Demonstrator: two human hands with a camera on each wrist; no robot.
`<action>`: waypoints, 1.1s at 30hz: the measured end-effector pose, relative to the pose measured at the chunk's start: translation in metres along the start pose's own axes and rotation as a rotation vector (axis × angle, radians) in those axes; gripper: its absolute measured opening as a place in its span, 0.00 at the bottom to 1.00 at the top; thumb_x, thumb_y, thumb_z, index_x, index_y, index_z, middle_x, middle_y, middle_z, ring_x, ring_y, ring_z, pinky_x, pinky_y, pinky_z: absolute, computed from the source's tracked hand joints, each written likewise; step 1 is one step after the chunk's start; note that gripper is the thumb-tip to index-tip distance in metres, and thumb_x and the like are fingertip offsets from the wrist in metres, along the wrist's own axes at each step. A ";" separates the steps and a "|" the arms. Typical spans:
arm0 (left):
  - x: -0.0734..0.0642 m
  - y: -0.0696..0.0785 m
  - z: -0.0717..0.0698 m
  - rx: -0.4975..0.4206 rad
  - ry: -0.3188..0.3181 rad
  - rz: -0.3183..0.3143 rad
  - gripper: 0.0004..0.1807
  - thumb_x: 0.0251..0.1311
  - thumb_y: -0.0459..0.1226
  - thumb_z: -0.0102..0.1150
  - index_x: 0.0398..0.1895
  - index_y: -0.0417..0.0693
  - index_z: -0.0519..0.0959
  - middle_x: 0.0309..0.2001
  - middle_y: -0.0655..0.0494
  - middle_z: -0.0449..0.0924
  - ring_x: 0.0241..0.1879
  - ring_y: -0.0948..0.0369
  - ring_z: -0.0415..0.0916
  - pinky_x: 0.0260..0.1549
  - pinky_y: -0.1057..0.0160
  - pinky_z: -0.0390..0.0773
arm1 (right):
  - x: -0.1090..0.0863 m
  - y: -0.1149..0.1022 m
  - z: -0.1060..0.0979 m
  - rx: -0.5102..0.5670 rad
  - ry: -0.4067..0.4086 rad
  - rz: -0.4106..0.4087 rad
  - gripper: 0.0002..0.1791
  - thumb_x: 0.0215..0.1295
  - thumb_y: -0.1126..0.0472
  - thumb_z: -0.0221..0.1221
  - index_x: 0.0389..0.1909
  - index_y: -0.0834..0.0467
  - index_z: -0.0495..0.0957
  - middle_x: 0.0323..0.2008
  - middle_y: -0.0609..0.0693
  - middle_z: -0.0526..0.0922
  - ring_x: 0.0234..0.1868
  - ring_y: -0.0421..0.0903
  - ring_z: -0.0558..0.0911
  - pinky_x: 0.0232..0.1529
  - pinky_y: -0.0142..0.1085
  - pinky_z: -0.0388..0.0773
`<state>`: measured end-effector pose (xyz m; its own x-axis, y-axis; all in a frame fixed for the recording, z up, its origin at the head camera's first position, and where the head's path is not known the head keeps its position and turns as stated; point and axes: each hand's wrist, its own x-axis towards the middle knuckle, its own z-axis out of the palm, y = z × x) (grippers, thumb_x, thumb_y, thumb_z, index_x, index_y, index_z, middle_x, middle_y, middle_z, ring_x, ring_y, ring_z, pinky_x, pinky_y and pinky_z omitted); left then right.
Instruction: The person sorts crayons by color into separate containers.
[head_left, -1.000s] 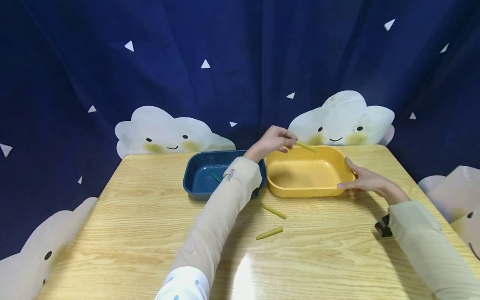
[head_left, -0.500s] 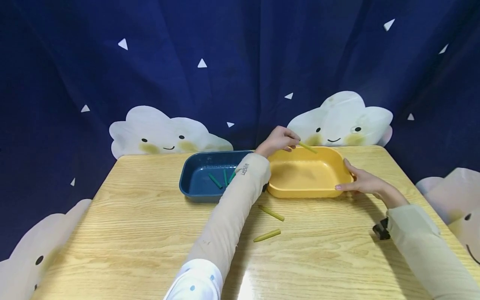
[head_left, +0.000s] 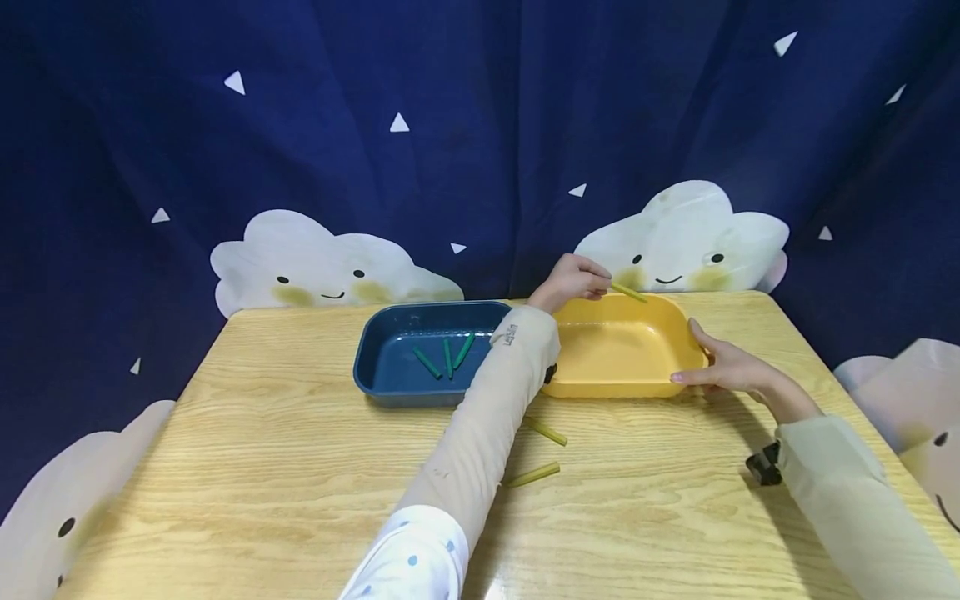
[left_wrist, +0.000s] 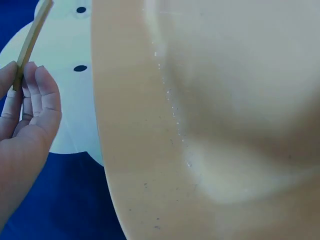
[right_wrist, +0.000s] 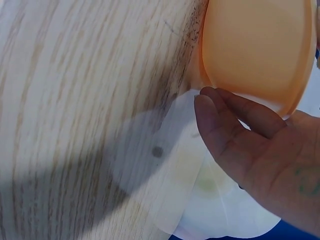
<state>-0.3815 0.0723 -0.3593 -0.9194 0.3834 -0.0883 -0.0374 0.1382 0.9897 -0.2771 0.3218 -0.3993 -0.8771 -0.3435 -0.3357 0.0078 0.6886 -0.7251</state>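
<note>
While pinching a yellow stick [head_left: 628, 292] by one end between thumb and fingers of the left hand [head_left: 574, 278], holds the near right corner of a yellow basin [head_left: 611, 388] with the right hand [head_left: 731, 364]. Tilts the stick down to the right in the head view, in line with the far rim of the basin; in the left wrist view, holds it apart from the wall. Cannot tell how high above the rim. Sets the right thumb and fingers apart, bent about the end of that basin — with fingertips near the bottom of the wall in the right wrist view.

Has a dark blue basin [head_left: 412, 398] just to the left, with three green sticks [head_left: 448, 358] inside, fanned out and closer together at the near ends. Stretches the left sleeve [head_left: 465, 442] over the space between the basins, hiding any contact there. Has two more yellow sticks [head_left: 534, 475] on the wooden bench [head_left: 285, 467] in front of the basins, slanting different ways, both partly covered by that sleeve. Wears a black device [head_left: 763, 464] below the right wrist. Works before a navy curtain [head_left: 450, 83] with white triangles [head_left: 400, 123] and smiling clouds [head_left: 292, 250].
</note>
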 end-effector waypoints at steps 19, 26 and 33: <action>0.007 -0.014 0.007 0.224 -0.132 -0.318 0.02 0.50 0.22 0.52 0.23 0.29 0.74 0.19 0.44 0.76 0.19 0.56 0.75 0.35 0.61 0.79 | -0.002 -0.003 0.000 -0.009 0.024 0.016 0.61 0.55 0.51 0.63 0.66 0.64 0.22 0.65 0.76 0.34 0.54 0.64 0.59 0.38 0.40 0.72; 0.008 -0.013 0.006 0.456 -0.135 -0.347 0.13 0.55 0.24 0.50 0.13 0.37 0.67 0.18 0.47 0.72 0.21 0.57 0.73 0.32 0.66 0.77 | -0.002 -0.002 0.000 -0.007 0.022 0.026 0.60 0.56 0.50 0.62 0.67 0.62 0.22 0.65 0.75 0.36 0.52 0.62 0.62 0.38 0.40 0.72; 0.005 -0.003 0.005 0.475 -0.116 -0.378 0.11 0.58 0.31 0.56 0.22 0.40 0.66 0.18 0.52 0.65 0.21 0.59 0.67 0.25 0.69 0.71 | -0.003 -0.005 0.000 0.009 0.014 0.038 0.59 0.56 0.52 0.61 0.67 0.61 0.21 0.65 0.75 0.36 0.43 0.59 0.68 0.34 0.41 0.72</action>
<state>-0.3836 0.0783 -0.3631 -0.8266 0.3219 -0.4616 -0.1495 0.6651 0.7316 -0.2745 0.3198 -0.3950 -0.8828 -0.3080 -0.3547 0.0455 0.6954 -0.7172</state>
